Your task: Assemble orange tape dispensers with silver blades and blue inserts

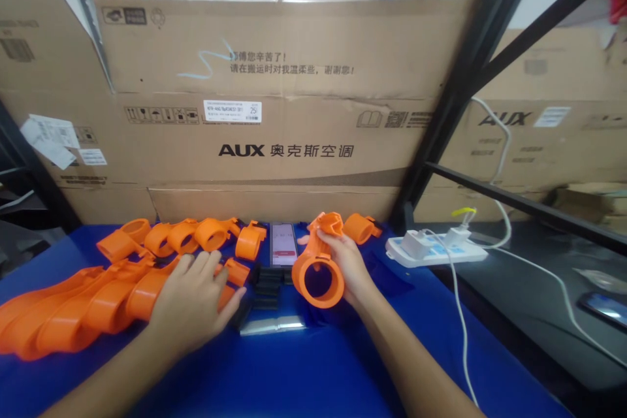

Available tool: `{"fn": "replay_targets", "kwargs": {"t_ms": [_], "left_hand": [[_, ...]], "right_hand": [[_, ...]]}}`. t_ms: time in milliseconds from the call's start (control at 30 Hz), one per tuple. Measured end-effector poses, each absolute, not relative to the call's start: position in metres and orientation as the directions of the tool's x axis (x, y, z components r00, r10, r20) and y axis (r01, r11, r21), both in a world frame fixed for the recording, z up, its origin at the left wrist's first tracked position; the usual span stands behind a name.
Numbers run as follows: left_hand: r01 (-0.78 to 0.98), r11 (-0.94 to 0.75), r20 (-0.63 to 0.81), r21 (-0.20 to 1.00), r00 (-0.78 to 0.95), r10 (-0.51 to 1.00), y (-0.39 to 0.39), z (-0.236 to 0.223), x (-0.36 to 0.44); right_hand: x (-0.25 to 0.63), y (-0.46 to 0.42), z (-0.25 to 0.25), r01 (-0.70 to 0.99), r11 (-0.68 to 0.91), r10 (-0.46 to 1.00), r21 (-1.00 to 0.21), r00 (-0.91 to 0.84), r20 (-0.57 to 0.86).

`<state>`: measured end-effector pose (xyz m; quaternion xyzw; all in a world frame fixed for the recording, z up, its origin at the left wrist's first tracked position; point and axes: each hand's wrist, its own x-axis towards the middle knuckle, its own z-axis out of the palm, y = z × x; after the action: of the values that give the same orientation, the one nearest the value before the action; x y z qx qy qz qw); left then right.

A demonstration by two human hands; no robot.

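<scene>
A large carton panel (294, 88), printed AUX, stood upright behind the blue table (313, 382). A black frame (448, 88) rose at its right, with another AUX carton (533, 72) beyond it. A black table (529, 313) stood on the right. At the far right lay a smaller carton (588, 199); its contents could not be made out.

On the blue table's left, orange parts with hollow ring ends made a front row (112, 304), packed side by side, and a looser back row (196, 235) nearer the panel.

The left hand (189, 300) lay over the right end of the front row, half open, fingers curved and thumb apart; whether it gripped the part beneath could not be told. The right hand (350, 264) was closed around the held part (317, 251), right of the table's middle, its round opening facing the camera. A spare part (359, 228) lay just behind that hand.

A white power strip (441, 258) at the table's right edge held a white adapter (415, 245) and a plug (457, 236) in its sockets. Between the hands were a lit phone (284, 245), black pieces (266, 289) and a silvery strip (272, 325).
</scene>
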<state>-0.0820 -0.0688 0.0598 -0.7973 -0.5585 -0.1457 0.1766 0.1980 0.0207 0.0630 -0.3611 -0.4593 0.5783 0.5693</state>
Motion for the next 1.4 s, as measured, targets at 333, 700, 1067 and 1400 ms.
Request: {"fn": "replay_targets", "kwargs": {"t_ms": [333, 700, 1067, 1400], "left_hand": [[0.323, -0.401, 0.354, 0.857, 0.195, 0.915, -0.050, 0.058, 0.010], [-0.556, 0.006, -0.023, 0.831, -0.023, 0.999, -0.018, 0.030, 0.027], [-0.656, 0.410, -0.055, 0.634, 0.490, 0.870, -0.026, 0.036, -0.002], [-0.662, 0.384, 0.012, 0.644, 0.510, 0.860, -0.025, 0.035, -0.003]], "right_hand": [[0.177, 0.003, 0.060, -0.291, 0.109, 0.914, -0.950, -0.346, 0.211], [0.206, 0.004, 0.063, 0.512, 0.618, 0.782, -0.596, -0.476, 0.402], [0.208, -0.002, 0.065, 0.577, 0.686, 0.693, -0.443, -0.704, 0.156], [0.194, -0.009, 0.048, 0.551, 0.775, 0.602, -0.309, -0.792, 0.100]]}}
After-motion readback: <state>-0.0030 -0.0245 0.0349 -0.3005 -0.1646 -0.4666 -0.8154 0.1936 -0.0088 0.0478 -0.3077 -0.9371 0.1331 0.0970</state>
